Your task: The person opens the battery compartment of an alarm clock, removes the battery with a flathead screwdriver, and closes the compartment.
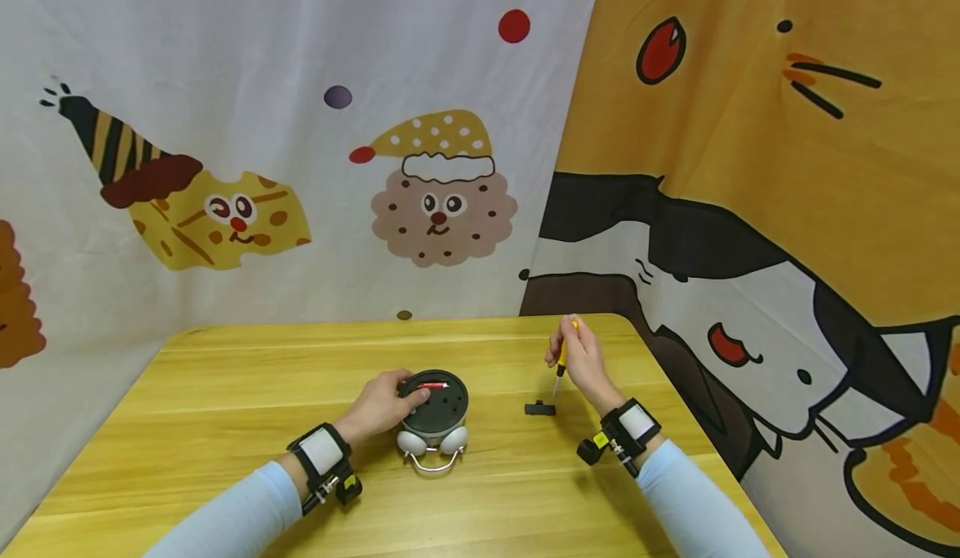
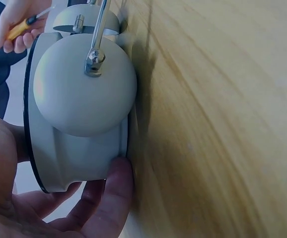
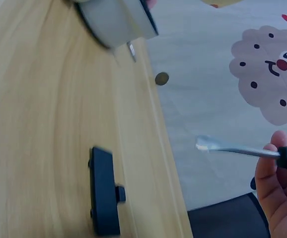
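Note:
A twin-bell alarm clock lies on its face, its black back up and its pale bells toward me. A red battery sits in the recess in its back. My left hand grips the clock's side, thumb over the back and fingers around the rim. Raised to the right, my right hand holds a screwdriver by its yellow-and-black handle, shaft pointing down. In the right wrist view the screwdriver's tip is apart from everything. Below it, a small black battery cover lies on the table.
The wooden table ends at a rounded far edge. Behind it hangs a cartoon-printed cloth, which continues along the right side. A thin metal piece shows beyond the clock in the right wrist view.

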